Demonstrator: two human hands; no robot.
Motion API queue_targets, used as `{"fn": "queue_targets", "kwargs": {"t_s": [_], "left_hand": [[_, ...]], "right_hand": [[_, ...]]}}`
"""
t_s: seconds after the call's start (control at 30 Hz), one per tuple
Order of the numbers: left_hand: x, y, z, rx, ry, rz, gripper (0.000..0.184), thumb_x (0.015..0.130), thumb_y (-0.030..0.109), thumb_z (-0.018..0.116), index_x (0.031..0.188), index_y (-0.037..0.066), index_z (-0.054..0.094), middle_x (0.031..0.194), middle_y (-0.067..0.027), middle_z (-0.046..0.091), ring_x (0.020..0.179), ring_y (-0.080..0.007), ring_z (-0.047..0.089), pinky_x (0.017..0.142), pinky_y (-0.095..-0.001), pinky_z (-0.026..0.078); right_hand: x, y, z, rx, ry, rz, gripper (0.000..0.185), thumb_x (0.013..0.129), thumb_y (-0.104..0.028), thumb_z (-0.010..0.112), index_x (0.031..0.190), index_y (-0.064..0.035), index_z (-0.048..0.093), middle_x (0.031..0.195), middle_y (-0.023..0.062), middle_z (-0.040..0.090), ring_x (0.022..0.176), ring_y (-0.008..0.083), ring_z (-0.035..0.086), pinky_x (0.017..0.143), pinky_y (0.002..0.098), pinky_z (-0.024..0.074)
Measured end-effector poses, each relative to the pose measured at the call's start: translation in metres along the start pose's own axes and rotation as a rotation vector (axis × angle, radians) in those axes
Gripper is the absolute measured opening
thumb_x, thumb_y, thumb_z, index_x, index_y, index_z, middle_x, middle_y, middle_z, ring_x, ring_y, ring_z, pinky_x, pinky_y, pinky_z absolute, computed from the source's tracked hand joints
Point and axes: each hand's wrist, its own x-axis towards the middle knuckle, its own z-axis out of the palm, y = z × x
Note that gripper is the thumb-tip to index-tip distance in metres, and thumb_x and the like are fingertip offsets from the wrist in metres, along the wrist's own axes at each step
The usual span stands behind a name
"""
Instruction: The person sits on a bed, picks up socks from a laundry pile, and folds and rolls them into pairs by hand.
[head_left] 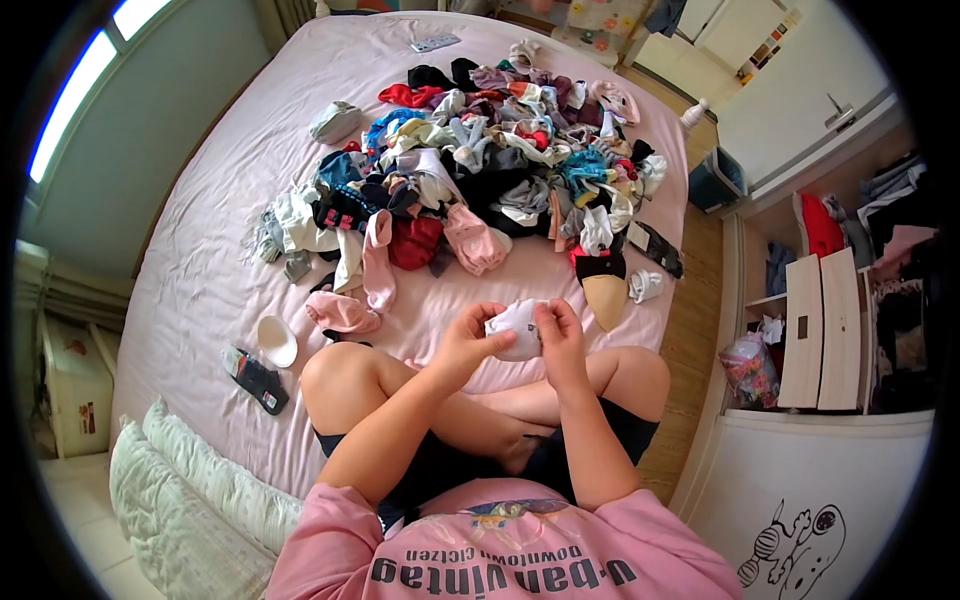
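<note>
Above my crossed legs, a white sock [517, 330], bunched up and with a small dark mark, is stretched between both hands. My left hand [468, 340] grips its left side, the thumb lying across the front. At the opposite edge, my right hand [560, 335] pinches the fabric with fingers closed. Beyond them spreads a large heap of mixed socks and small clothes [480, 185]. Pink cloth pieces [343, 312] lie at its near left edge. A balled white sock [646, 286] and a beige-and-black piece [604, 290] lie to the right.
A white cup-shaped pad [277, 341] and packaged dark socks [255, 380] lie by my left knee. Quilted pillows [185, 490] are at the lower left. Right of the bed stand a bin [717, 180] and an opened wardrobe [735, 300]. A remote-like object [435, 43] lies at the far end.
</note>
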Motion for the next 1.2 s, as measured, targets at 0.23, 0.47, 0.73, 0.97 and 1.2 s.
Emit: {"fn": "queue_targets", "kwargs": {"t_s": [0.23, 0.47, 0.73, 0.97, 1.2], "left_hand": [[0.003, -0.006, -0.014, -0.532, -0.096, -0.266, 0.014, 0.084, 0.016, 0.057, 0.092, 0.005, 0.053, 0.089, -0.0033, 0.058, 0.079, -0.0104, 0.056, 0.074, -0.0265, 0.047], [-0.001, 0.008, -0.002, 0.125, -0.117, -0.167, 0.026, 0.084, 0.021, 0.057, 0.105, 0.007, 0.050, 0.092, 0.0027, 0.055, 0.078, -0.0044, 0.052, 0.065, -0.0194, 0.041], [0.009, -0.010, -0.009, -0.168, 0.172, -0.159, 0.018, 0.082, 0.016, 0.059, 0.093, 0.006, 0.049, 0.089, -0.0020, 0.058, 0.080, -0.0091, 0.057, 0.066, -0.0241, 0.049], [0.015, -0.018, -0.019, -0.249, 0.176, -0.324, 0.017, 0.084, 0.019, 0.058, 0.092, 0.007, 0.049, 0.089, -0.0038, 0.058, 0.077, -0.0107, 0.057, 0.069, -0.0261, 0.049], [0.022, -0.021, -0.021, 0.059, 0.343, -0.287, 0.018, 0.086, 0.022, 0.053, 0.097, 0.008, 0.051, 0.098, -0.0029, 0.056, 0.093, -0.0113, 0.052, 0.080, -0.0268, 0.042]], "right_hand": [[0.004, -0.006, 0.008, 0.449, 0.082, 0.272, 0.018, 0.085, -0.022, 0.056, 0.075, -0.0076, 0.056, 0.070, -0.0028, 0.055, 0.060, 0.0044, 0.048, 0.057, 0.0189, 0.0393], [0.016, -0.006, -0.018, -0.140, -0.286, 0.119, 0.029, 0.083, -0.030, 0.058, 0.095, -0.0044, 0.056, 0.077, -0.0009, 0.056, 0.070, 0.0048, 0.051, 0.061, 0.0175, 0.0399], [0.008, 0.014, -0.026, -0.045, -0.348, 0.313, 0.044, 0.077, -0.020, 0.066, 0.110, 0.0023, 0.048, 0.092, 0.0061, 0.058, 0.082, 0.0148, 0.058, 0.070, 0.0279, 0.0509], [0.018, 0.025, -0.046, 0.287, -0.324, 0.567, 0.028, 0.077, -0.015, 0.065, 0.098, 0.0008, 0.056, 0.086, 0.0069, 0.061, 0.077, 0.0176, 0.061, 0.068, 0.0323, 0.0531], [0.067, 0.065, -0.105, -0.337, -0.306, 0.470, 0.015, 0.081, -0.014, 0.059, 0.089, -0.0019, 0.061, 0.077, 0.0026, 0.062, 0.065, 0.0108, 0.058, 0.055, 0.0248, 0.0485]]}}
